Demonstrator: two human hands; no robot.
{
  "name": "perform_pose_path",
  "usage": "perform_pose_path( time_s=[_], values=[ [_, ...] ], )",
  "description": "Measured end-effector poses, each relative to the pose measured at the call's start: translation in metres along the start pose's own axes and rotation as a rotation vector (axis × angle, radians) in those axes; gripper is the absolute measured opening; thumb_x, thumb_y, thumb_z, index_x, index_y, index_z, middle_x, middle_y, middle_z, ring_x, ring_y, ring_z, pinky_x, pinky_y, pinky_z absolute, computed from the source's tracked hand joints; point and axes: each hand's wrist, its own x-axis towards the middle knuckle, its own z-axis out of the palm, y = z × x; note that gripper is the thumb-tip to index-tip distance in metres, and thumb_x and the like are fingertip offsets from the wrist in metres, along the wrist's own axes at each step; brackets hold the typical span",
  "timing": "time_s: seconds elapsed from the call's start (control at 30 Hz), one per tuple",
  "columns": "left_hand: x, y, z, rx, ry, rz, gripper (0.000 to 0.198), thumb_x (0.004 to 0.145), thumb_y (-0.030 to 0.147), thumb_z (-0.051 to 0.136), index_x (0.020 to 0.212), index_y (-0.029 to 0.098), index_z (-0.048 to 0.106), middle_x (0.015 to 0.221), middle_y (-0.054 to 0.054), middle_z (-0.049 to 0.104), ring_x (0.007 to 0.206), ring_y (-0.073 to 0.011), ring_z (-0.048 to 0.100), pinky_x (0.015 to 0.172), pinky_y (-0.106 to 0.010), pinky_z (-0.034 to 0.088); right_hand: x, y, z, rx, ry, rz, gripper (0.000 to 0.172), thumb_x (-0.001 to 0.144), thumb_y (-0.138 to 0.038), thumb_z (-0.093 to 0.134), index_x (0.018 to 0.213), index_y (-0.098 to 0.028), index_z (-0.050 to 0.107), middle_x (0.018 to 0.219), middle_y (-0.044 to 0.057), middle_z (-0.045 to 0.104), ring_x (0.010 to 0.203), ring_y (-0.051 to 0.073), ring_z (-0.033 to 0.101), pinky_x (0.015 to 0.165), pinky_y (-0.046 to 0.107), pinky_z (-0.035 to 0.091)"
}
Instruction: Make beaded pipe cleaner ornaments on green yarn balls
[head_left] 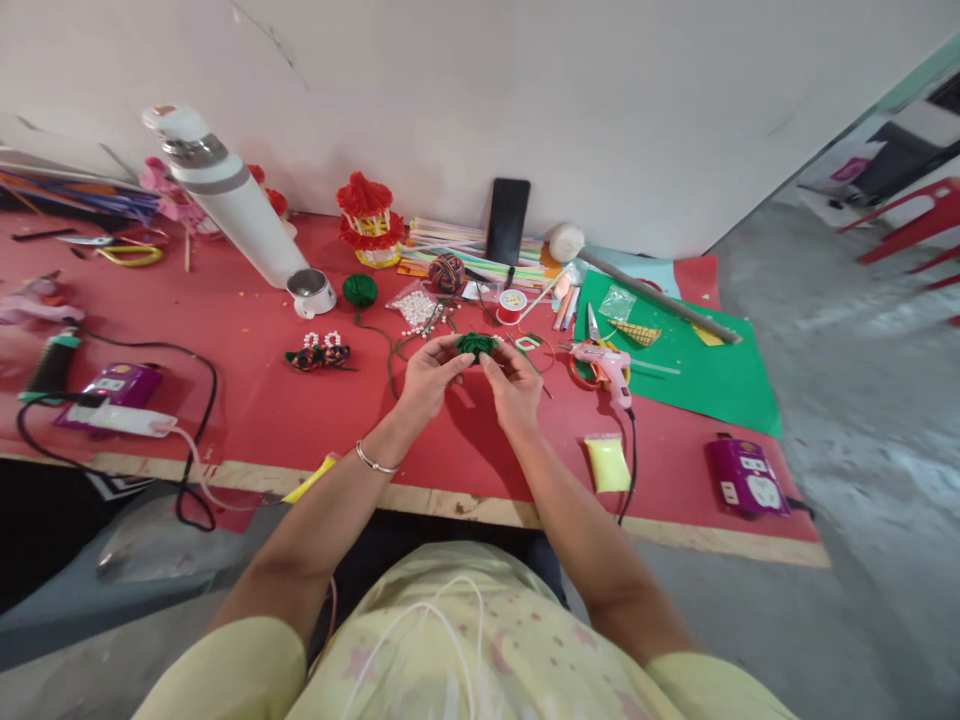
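Between my two hands, just above the red tabletop, is a small piece of dark green yarn work (476,346). My left hand (433,378) pinches its left side with thumb and fingers. On its right side, my right hand (514,384) grips it the same way. A green yarn strand (391,350) runs on the table from near my left hand toward a green yarn ball (360,290). Behind my hands lie loose white beads (416,306), a multicoloured yarn ball (447,272) and a spool of red thread (512,304). Left of them rests a multicoloured yarn piece with beaded loops (318,353).
A pink glue gun (609,368) and scissors (592,324) lie at right near a green sheet (720,385). A tall white flask (232,205) stands at left behind a metal cup (310,293). Purple power sockets (748,478) sit near the right edge; a phone (508,222) leans against the wall.
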Motion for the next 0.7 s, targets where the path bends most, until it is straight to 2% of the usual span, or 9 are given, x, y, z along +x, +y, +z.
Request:
perform_pose_path(
  time_s=[0.5, 0.6, 0.7],
  values=[
    [-0.0016, -0.0020, 0.0018, -0.002, 0.033, 0.005, 0.048, 0.057, 0.030, 0.098, 0.100, 0.019, 0.078, 0.088, -0.001, 0.076, 0.063, -0.0070, 0.063, 0.050, -0.018, 0.049, -0.0009, -0.0028, 0.0010, -0.029, 0.039, -0.004, 0.031, 0.081, -0.045, 0.078, 0.103, -0.023, 0.076, 0.097, 0.004, 0.079, 0.089, 0.021, 0.073, 0.088, 0.039, 0.062],
    [0.0002, -0.0022, 0.0008, -0.012, 0.031, 0.017, 0.048, 0.059, 0.031, 0.097, 0.101, 0.020, 0.078, 0.091, -0.001, 0.076, 0.063, -0.0070, 0.063, 0.049, -0.018, 0.049, -0.0007, -0.0040, -0.0002, -0.065, 0.007, -0.027, 0.034, 0.083, -0.046, 0.078, 0.108, -0.023, 0.075, 0.107, 0.005, 0.077, 0.098, 0.021, 0.072, 0.091, 0.039, 0.061],
    [0.0023, -0.0020, -0.0015, -0.016, 0.022, 0.027, 0.047, 0.061, 0.033, 0.096, 0.102, 0.020, 0.077, 0.096, -0.002, 0.076, 0.064, -0.0079, 0.065, 0.049, -0.018, 0.049, -0.0005, -0.0052, -0.0017, -0.109, -0.007, -0.068, 0.046, 0.081, -0.047, 0.080, 0.121, -0.026, 0.071, 0.124, 0.007, 0.072, 0.110, 0.022, 0.069, 0.092, 0.036, 0.061]
  ],
)
